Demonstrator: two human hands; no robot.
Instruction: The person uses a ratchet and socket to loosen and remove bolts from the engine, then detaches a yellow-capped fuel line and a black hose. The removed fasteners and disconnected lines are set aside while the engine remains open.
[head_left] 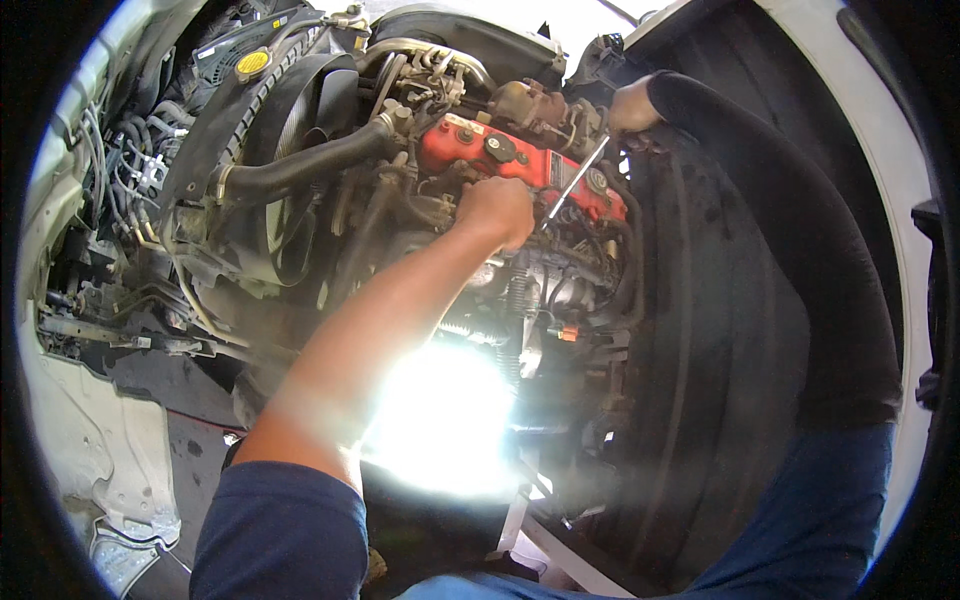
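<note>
In the middle of the view is an engine with a red valve cover (pixel 538 165), which carries a black oil filler cap (pixel 499 149). My right hand (pixel 635 112) is closed at the far right end of the engine, around the upper end of a long silver metal bar tool (pixel 578 182). That bar slants down to the left across the cover; its exact kind is unclear. My left hand (pixel 498 212) is closed low on the near side of the cover, close to the tool's lower end. Its fingertips are hidden, so whatever they grip does not show.
A thick black hose (pixel 305 172) runs left from the engine to the radiator, which has a yellow cap (pixel 253 65). Bright glare (pixel 440 420) covers parts below my left forearm. A dark panel (pixel 725 300) rises on the right. A small orange connector (pixel 568 333) sits below the engine's right end.
</note>
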